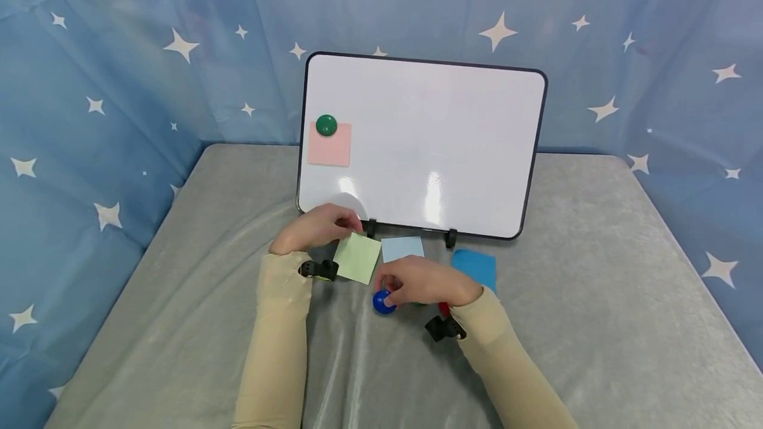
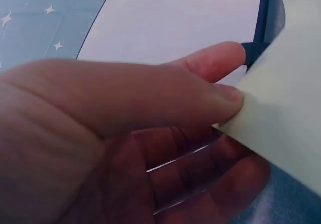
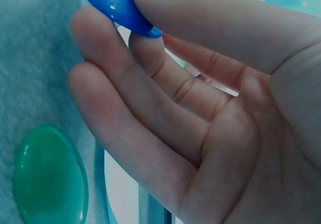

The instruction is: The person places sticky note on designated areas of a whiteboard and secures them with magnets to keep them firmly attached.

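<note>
My left hand (image 1: 318,226) pinches one corner of a pale green sticky note (image 1: 357,258) between thumb and finger, just below the whiteboard's lower left edge. The same note (image 2: 286,98) fills the right side of the left wrist view. With thumb and fingertips my right hand (image 1: 424,281) holds a round blue magnet (image 1: 383,302) over the grey cloth. Its glossy side (image 3: 118,5) shows at the top of the right wrist view. A green magnet (image 3: 50,176) lies on the cloth beside that hand; in the head view the hand mostly covers it.
A whiteboard (image 1: 429,144) on black feet stands at the back, with a pink note (image 1: 330,151) under a green magnet (image 1: 326,125). Light blue (image 1: 402,247) and darker blue (image 1: 477,267) notes lie before it. A red object (image 1: 444,309) shows partly by the right wrist.
</note>
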Available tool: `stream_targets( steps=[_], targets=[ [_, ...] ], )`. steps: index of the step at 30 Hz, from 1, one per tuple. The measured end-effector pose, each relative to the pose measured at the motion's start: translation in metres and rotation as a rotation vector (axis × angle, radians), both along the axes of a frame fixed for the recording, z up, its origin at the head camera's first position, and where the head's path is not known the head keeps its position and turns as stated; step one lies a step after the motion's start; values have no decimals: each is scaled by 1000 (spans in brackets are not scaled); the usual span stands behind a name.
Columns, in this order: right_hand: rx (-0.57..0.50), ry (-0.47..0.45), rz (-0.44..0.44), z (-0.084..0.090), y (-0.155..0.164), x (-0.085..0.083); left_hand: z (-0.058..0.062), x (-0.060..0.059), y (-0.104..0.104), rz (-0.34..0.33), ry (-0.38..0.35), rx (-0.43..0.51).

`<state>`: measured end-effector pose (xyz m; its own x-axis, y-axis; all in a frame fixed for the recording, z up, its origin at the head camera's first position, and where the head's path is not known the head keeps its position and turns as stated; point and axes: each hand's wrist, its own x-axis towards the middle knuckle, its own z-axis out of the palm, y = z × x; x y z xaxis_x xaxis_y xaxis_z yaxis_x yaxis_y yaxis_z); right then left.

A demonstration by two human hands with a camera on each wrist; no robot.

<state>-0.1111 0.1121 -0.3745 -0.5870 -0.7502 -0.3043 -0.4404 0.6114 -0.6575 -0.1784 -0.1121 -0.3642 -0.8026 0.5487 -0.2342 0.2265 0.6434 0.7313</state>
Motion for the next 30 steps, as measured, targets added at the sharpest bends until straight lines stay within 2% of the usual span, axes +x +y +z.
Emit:
stream_targets(
  steps=[9,14,20,30],
  targets=[
    [-54,-71,1,5,1,-1,8,1,1,3,-1,19],
    [-62,-99,-17,6,4,-2,7,1,0,-2,-24,46],
    [-68,-114,-23,6,4,-2,5,0,-1,-11,-18,76],
    [-92,-135,-48,11,12,-4,10,1,0,64,-26,150]
  ],
)
